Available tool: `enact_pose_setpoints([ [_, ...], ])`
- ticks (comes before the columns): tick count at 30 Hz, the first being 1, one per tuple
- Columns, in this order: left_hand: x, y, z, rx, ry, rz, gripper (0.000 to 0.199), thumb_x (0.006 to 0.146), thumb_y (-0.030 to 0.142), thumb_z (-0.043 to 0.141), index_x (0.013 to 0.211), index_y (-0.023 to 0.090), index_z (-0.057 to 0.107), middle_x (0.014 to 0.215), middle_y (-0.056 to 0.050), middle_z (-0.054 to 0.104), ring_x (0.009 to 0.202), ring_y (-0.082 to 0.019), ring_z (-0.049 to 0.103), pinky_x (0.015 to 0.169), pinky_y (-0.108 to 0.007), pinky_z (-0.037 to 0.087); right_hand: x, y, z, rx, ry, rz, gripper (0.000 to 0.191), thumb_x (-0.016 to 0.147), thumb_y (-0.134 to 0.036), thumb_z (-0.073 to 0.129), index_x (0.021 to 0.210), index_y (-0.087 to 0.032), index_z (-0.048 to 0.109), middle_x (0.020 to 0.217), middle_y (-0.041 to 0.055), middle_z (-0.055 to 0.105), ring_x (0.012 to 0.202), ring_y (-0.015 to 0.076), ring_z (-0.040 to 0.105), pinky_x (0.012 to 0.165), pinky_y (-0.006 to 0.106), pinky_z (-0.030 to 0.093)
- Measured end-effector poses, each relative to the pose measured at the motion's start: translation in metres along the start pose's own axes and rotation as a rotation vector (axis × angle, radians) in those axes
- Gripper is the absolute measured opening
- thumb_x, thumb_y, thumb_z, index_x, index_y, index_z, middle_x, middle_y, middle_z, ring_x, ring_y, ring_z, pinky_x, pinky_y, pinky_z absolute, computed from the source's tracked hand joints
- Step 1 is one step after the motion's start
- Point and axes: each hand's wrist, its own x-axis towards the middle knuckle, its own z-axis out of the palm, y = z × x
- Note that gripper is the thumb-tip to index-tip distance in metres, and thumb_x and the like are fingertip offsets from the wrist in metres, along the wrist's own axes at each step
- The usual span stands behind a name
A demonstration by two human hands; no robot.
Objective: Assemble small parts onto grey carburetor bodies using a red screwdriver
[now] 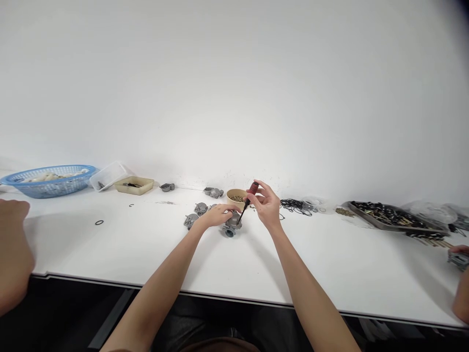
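In the middle of the white table (146, 254) a grey metal carburetor (231, 228) stands with its round bore facing me. My left hand (219, 215) grips it from the left and over the top, fingers partly hidden behind it. My right hand (268, 204) is closed around the red and black handle of a screwdriver (252, 189). The tilted shaft reaches down to the carburetor's top right corner; the tip's exact contact is too small to tell. More carburetors (190, 221) sit just left of my left hand. Behind it is a round tan tub (236, 191) of small brass-coloured screws.
Left: a blue basket (69, 186), a tilted clear box (112, 174), a yellowish tray (146, 186) and a black ring (99, 222). Right: black O-rings (291, 205) and a dark tray (366, 222) of parts. Other people's arms (12, 249) reach in at both sides.
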Motion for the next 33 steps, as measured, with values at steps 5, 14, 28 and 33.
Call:
enact_pose_setpoints([
  [5,0.002,0.003,0.002,-0.061,-0.064,0.032,0.047,0.091,0.014,0.033,0.108,0.027,0.075,0.123,0.004,0.071,0.120,-0.021,0.061,0.111,-0.029,0.042,0.001,0.002,0.002,-0.010,0.017,0.011,0.059,0.082,-0.047,0.079,0.132,-0.022,0.061,0.101,0.0085,0.076,0.072,0.0218,0.076,0.062,0.033,0.063],
  [14,-0.005,0.003,-0.006,-0.072,-0.161,-0.060,0.034,0.094,0.037,0.054,0.124,0.031,0.067,0.124,-0.002,0.067,0.108,-0.026,0.065,0.091,-0.032,0.053,-0.004,0.003,0.003,-0.023,-0.116,-0.040,0.062,0.093,-0.044,0.067,0.149,-0.023,0.052,0.112,0.0098,0.074,0.084,0.0219,0.077,0.082,0.038,0.063],
  [28,-0.006,0.004,0.000,0.027,-0.140,-0.037,0.050,0.079,0.034,0.077,0.127,0.030,0.062,0.120,-0.005,0.066,0.109,-0.032,0.064,0.086,-0.034,0.051,-0.005,-0.002,0.007,-0.210,-0.096,-0.126,0.055,0.094,-0.041,0.064,0.147,-0.031,0.055,0.113,0.0064,0.068,0.085,0.0187,0.071,0.082,0.037,0.061],
  [33,-0.006,0.005,0.000,0.018,-0.144,-0.019,0.049,0.079,0.031,0.076,0.126,0.031,0.063,0.118,-0.003,0.067,0.105,-0.029,0.065,0.086,-0.033,0.051,-0.005,-0.006,0.012,-0.113,-0.103,-0.057,0.057,0.093,-0.038,0.065,0.148,-0.029,0.051,0.124,0.0094,0.066,0.082,0.0184,0.073,0.082,0.038,0.062],
])
